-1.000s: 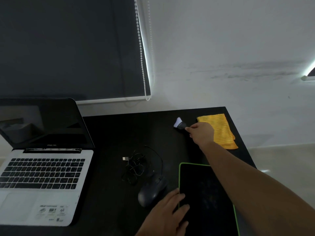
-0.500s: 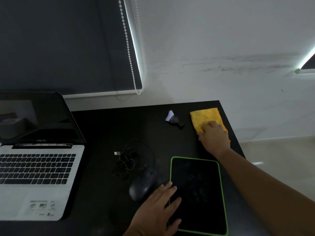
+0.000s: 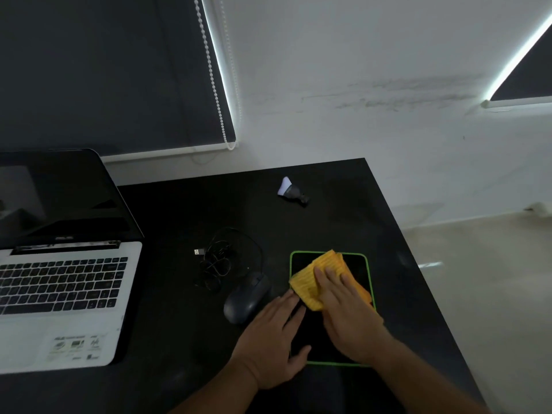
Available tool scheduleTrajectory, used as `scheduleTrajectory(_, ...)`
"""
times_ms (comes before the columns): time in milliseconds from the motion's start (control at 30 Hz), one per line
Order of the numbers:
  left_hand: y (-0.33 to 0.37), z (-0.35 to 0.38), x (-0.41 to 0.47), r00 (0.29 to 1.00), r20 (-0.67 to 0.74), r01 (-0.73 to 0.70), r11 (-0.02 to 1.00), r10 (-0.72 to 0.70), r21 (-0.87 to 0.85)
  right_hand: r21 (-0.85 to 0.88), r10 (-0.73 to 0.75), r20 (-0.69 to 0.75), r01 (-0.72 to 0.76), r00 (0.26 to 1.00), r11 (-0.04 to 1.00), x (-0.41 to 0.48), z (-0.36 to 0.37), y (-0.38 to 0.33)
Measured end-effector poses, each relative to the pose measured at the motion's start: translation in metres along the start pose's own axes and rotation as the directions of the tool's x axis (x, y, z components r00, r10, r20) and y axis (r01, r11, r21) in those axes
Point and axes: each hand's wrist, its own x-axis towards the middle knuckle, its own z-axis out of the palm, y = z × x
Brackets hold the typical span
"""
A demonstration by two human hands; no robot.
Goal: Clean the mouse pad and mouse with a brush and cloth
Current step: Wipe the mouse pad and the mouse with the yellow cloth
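A black mouse pad (image 3: pixel 357 265) with a green border lies on the black desk (image 3: pixel 328 210). The yellow cloth (image 3: pixel 310 282) rests on the pad's upper left part. My right hand (image 3: pixel 346 312) lies flat on the cloth and presses it onto the pad. With its fingers spread, my left hand (image 3: pixel 274 339) rests flat on the pad's left edge and the desk. A dark wired mouse (image 3: pixel 245 297) sits just left of the pad, beside my left hand. The small brush (image 3: pixel 291 191), white bristles and a dark handle, lies alone at the back of the desk.
The mouse's tangled cable (image 3: pixel 218 258) with its USB plug lies behind the mouse. An open laptop (image 3: pixel 59 288) with a white keyboard deck stands at the left. The desk's right edge drops to a pale floor (image 3: pixel 478 294). A blind's bead chain (image 3: pixel 215 79) hangs by the wall.
My right hand left the brush at the back, took the yellow cloth from the back right corner and brought it onto the mouse pad. My left hand stayed on the pad's left edge.
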Motion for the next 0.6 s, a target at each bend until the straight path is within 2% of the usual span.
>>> scheduleTrajectory(100, 0.0, 0.0, 0.001, 1.0, -0.011, -0.019, 0.999, 0.018, -0.042, -0.043, -0.06, -0.054, 0.058, 0.997, 0.997, -0.03, 0.019, -0.021)
scheduleTrajectory(167, 0.0, -0.001, 0.001, 1.0, -0.01, -0.026, 0.998, 0.026, -0.055, -0.055, -0.059, -0.022, 0.058, 0.998, 0.997, -0.033, 0.024, -0.026)
scheduleTrajectory(333, -0.003, 0.002, 0.0, 0.999, -0.033, -0.031, 0.999, 0.03, -0.01, -0.044, 0.168, 0.035, -0.167, 0.985, 0.985, 0.046, -0.003, -0.003)
scheduleTrajectory(400, -0.004, 0.004, 0.0, 0.999, -0.032, -0.022, 0.999, 0.022, -0.026, -0.096, 0.116, 0.067, -0.109, 0.991, 0.989, 0.058, -0.007, -0.004)
scheduleTrajectory(500, -0.005, 0.007, -0.002, 0.999, -0.037, -0.024, 0.999, 0.023, -0.027, -0.115, -0.098, 0.113, 0.111, 0.989, 0.987, 0.028, 0.002, -0.01)
scheduleTrajectory(533, -0.005, 0.008, -0.002, 0.998, -0.047, -0.029, 0.999, 0.028, -0.019, -0.1, -0.114, 0.119, 0.126, 0.986, 0.987, 0.019, 0.003, -0.005)
scheduleTrajectory(600, -0.004, 0.007, -0.001, 0.998, -0.061, -0.037, 0.999, 0.036, -0.012, -0.091, -0.01, 0.057, 0.015, 0.998, 0.996, 0.015, 0.003, 0.013)
